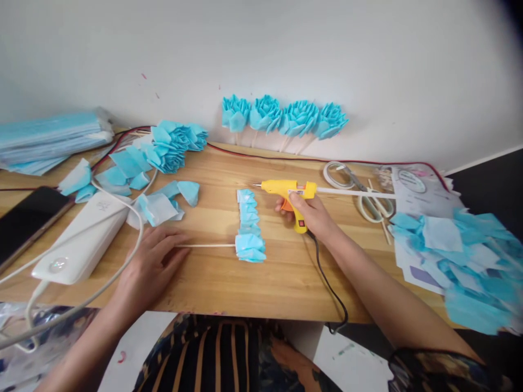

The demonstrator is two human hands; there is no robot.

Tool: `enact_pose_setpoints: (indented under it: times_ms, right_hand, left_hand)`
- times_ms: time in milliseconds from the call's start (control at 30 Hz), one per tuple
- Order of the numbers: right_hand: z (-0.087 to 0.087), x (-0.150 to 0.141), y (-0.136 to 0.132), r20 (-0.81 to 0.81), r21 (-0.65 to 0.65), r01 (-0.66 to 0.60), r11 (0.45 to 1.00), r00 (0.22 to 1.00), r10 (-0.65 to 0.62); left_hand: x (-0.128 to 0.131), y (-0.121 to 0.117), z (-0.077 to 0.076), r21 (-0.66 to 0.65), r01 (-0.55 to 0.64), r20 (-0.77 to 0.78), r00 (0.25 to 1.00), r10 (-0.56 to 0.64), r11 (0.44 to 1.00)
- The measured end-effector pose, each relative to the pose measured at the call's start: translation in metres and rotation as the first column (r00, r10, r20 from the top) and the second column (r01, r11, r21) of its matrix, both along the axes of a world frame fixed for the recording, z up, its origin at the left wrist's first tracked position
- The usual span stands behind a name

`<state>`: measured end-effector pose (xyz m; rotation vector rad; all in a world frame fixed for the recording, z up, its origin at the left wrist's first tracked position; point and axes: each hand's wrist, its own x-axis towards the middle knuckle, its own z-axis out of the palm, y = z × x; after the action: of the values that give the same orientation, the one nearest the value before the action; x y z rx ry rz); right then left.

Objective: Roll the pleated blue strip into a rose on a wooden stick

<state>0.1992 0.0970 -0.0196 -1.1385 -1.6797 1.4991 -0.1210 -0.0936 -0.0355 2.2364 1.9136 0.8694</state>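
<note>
My right hand [312, 215] is wrapped round a yellow hot glue gun [284, 188], a finger by its orange trigger. A white glue stick [355, 192] juts from the gun's back end, and the nozzle points left. Below the nozzle a pleated light-blue strip [248, 215] lies on the table. Its near end is rolled into a bud [250, 248] on a thin pale stick [208, 245]. My left hand [157, 261] rests low on the table, fingers closed on the stick's left end; the exact grip is partly hidden.
Several blue flowers [265, 114] lean against the wall; more [174, 144] lie at the back left. A white power bank [84, 237], its cable, and a phone [30, 220] are left. Scissors [375, 206], tape [337, 174] and blue pieces [474, 267] are right.
</note>
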Motion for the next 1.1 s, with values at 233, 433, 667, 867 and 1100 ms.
enact_pose_setpoints:
  times_ms: [233,433,667,867,1100]
  right_hand:
    - [0.002,-0.014,-0.002,0.097,0.014,0.029,0.999,0.995,-0.031]
    - [0.003,-0.018,-0.008,0.196,0.046,0.023,0.999,0.980,-0.032]
    - [-0.004,-0.015,-0.006,0.148,0.075,0.035,0.997,0.988,-0.046]
    - [-0.005,-0.015,-0.005,0.097,0.074,0.020,0.997,0.995,-0.027]
    - [-0.006,-0.014,-0.002,0.027,0.038,0.078,0.996,0.997,-0.079]
  left_hand:
    - [-0.001,-0.002,-0.005,-0.042,-0.031,0.058,0.998,0.033,0.999]
    - [-0.001,-0.002,-0.006,-0.085,-0.036,0.120,0.992,0.046,0.996]
    - [-0.002,-0.001,-0.005,-0.092,-0.035,0.129,0.991,0.047,0.995]
    - [0.003,-0.004,0.003,-0.046,-0.036,0.117,0.992,0.042,0.998]
    - [0.027,0.030,0.046,-0.009,0.128,0.099,0.987,-0.126,0.992]
